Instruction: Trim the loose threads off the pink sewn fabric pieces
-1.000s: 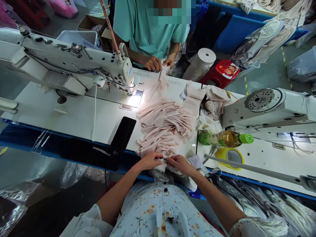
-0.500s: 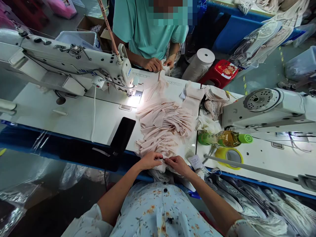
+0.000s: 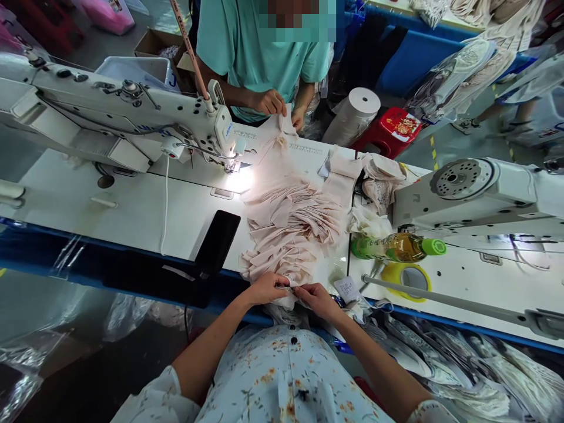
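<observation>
My left hand (image 3: 269, 288) and my right hand (image 3: 318, 298) meet at the table's near edge. Both are closed in a pinch on a pale fabric piece (image 3: 285, 301), its lower part hanging toward my lap. Just beyond my fingers lies a heap of pale pink fabric pieces (image 3: 295, 220), layered in overlapping folds. What exactly the fingertips pinch is partly hidden by the fingers. A small white printed label (image 3: 346, 288) lies to the right of my right hand.
Across the table a co-worker's hands (image 3: 275, 106) hold pale fabric beside a lit sewing machine (image 3: 176, 123). A black phone (image 3: 219, 241) lies left. To the right are a green-capped bottle (image 3: 399, 247), a yellow tape roll (image 3: 406, 282), a metal rod (image 3: 445, 299) and another machine (image 3: 480, 188).
My hands stay at the same place, with fingers slightly shifted on the fabric. The co-worker's hands have raised and spread their fabric. A passer-by's legs now show at the far right.
</observation>
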